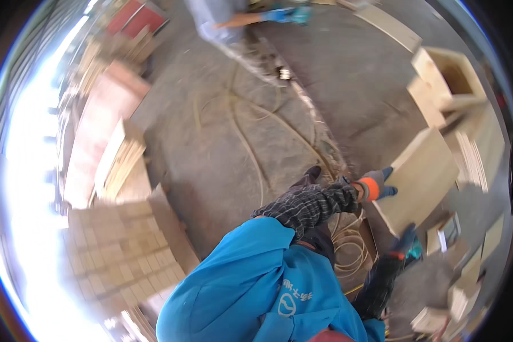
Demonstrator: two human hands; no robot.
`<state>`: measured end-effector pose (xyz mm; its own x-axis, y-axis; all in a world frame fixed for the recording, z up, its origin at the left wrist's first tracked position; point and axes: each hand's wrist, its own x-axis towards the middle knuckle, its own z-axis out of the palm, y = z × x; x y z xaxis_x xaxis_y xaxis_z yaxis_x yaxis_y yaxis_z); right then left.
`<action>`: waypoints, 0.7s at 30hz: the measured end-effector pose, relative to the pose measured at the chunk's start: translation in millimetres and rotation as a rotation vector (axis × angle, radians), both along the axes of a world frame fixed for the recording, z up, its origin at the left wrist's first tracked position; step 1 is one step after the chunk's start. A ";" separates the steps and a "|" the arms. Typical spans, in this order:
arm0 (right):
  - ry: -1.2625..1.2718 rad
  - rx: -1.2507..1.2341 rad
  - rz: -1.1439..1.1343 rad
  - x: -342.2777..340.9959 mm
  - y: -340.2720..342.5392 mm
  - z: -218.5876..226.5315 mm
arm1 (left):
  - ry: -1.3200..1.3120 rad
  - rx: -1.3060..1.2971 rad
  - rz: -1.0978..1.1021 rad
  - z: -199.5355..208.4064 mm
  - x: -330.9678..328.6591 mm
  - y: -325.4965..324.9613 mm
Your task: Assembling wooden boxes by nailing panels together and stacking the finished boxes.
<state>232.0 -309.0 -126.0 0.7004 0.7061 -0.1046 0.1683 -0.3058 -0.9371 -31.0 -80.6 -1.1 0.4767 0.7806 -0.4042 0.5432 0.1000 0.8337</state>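
The wearer shows 2 hands, 1 left hand (377,184) and 1 right hand (403,242); there is 1 co-worker (222,23), with 1 gloved hand (276,15) visible; 1 wooden panel (419,176) between the wearer's hands; 1 open wooden box (433,77); 2 teal objects (301,15); 1 stack of blocks (119,245).

A pale hose (248,146) lies looped across the grey floor (179,148).
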 end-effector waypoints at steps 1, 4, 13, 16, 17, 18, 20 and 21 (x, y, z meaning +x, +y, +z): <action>-0.290 -0.064 0.259 -27.9 -2.4 26.1 | -0.074 0.054 0.090 -8.5 -37.0 -14.2; 0.689 0.205 0.120 -60.4 -40.4 41.9 | -0.250 -0.066 0.081 -4.5 -111.3 -48.4; 0.052 0.092 0.865 -208.3 -29.2 63.6 | -0.023 -0.137 0.639 51.7 -300.4 -163.2; -0.158 0.128 1.031 -330.7 22.7 123.5 | -0.035 -0.144 0.907 33.3 -384.1 -195.4; -0.215 0.026 1.027 -404.8 38.9 186.4 | -0.074 -0.156 1.027 17.5 -422.8 -215.2; -0.282 -0.072 0.992 -461.8 43.0 221.6 | -0.181 -0.138 1.166 -5.0 -452.8 -231.1; -1.035 0.894 1.301 -535.6 71.4 234.9 | -0.566 -0.277 1.283 21.4 -535.7 -265.7; -0.193 0.548 1.351 -608.9 57.8 270.8 | -0.752 -0.218 1.415 11.4 -564.1 -278.3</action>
